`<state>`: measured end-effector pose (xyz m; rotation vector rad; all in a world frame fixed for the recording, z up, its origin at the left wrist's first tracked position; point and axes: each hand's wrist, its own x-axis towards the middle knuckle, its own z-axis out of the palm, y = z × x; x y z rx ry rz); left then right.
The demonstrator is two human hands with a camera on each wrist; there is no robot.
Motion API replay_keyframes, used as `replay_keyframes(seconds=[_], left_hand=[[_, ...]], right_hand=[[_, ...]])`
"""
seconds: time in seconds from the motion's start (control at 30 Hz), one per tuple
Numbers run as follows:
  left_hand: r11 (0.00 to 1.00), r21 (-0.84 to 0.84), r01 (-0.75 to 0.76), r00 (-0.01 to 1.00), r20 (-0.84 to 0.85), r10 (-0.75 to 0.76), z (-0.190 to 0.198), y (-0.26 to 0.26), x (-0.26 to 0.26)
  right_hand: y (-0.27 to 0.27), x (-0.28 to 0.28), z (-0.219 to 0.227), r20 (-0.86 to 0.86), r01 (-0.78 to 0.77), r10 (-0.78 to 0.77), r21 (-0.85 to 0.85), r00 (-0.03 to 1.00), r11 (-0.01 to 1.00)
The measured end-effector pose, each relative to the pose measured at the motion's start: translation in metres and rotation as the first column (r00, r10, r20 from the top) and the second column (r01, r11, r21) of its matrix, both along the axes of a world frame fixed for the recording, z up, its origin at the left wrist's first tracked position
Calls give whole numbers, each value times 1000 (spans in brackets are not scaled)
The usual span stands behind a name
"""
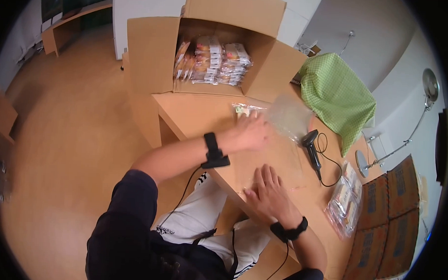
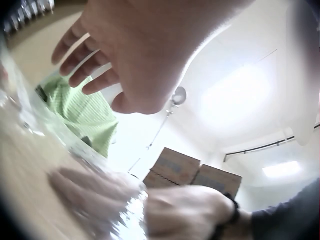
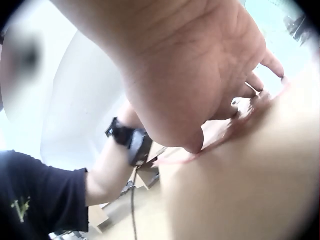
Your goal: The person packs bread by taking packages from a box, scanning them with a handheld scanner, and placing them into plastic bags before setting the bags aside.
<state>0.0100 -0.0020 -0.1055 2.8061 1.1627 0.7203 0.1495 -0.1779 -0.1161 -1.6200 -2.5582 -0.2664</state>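
My left hand (image 1: 254, 132) is over the table near the box, its fingers extended and apart in the left wrist view. Close by its fingers lie a clear plastic bag (image 1: 288, 115) and a small packet (image 1: 243, 110) in clear wrap, partly hidden by the hand. Nearer the table's front edge, my right hand (image 1: 274, 193) rests palm down with fingers stretched out, on another clear plastic bag (image 1: 289, 164) spread flat. In the right wrist view its fingertips (image 3: 196, 142) touch the bag's reddish edge. Shiny clear plastic overlaps the right hand (image 2: 100, 200) in the left wrist view.
An opened cardboard box (image 1: 153, 53) holds several stacks of wrapped packets (image 1: 209, 60). A black barcode scanner (image 1: 311, 150) with a coiled cable lies right of the bags. Beyond are a green checked cloth (image 1: 336, 94), a bagged bundle (image 1: 344, 203), a desk lamp (image 1: 364, 163) and brown cartons (image 1: 384, 219).
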Motion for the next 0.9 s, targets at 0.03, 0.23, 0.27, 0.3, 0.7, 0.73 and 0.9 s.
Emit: replay_keyframes(seconds=[0.03,0.23,0.27,0.3,0.7,0.73,0.9], left_hand=[[1000,-7,-6,1000,1,6,-7,13,-4],[978,-207,3,934,-348,-77,-12,38,-20],[978,-210,3,932,-354,-78,-11,40,-20],[965,-257,43,922,-362,-138,-9,43,-20],[979,-68,190,909,-364,-201,10,94,-46],[987,76,142,927,-360,-106,15,108,-48],[877,422,-230,968,8,250,76,143,-99]], right_hand=[[-10,-1,5,1,-6,6,-7,1000,1000],[-34,0,56,-284,-292,251,-115,926,949],[-30,4,58,-290,-292,249,-115,924,949],[-26,9,60,-295,-251,228,-44,928,967],[23,117,-3,-646,22,-59,-66,761,998],[24,122,-8,-716,17,-76,-90,694,996],[25,145,-25,-941,-99,-230,-261,249,960]])
